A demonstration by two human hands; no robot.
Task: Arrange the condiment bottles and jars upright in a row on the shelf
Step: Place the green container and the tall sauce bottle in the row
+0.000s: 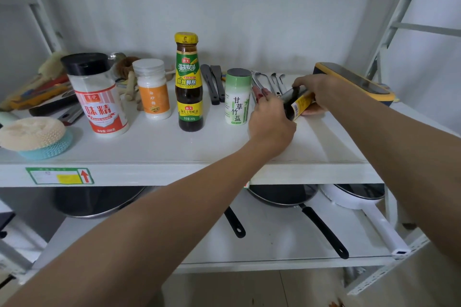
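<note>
Four containers stand upright in a row on the white shelf [162, 149]: a red-and-white MSG shaker with a black lid [98, 97], a white-lidded orange-label jar [153, 90], a tall dark oyster sauce bottle with a yellow cap [189, 82] and a green salt canister [237, 97]. Right of the canister, a dark bottle with a yellow label [298, 102] lies tilted on its side. Both hands grip it: my left hand [270, 122] at its near end, my right hand [316, 90] over its far end.
Spatulas and metal tongs [268, 82] lie behind the row. A yellow-and-grey device [354, 82] sits at the back right. Scrub pads [35, 137] and brushes crowd the left end. Pans [284, 197] rest on the lower shelf.
</note>
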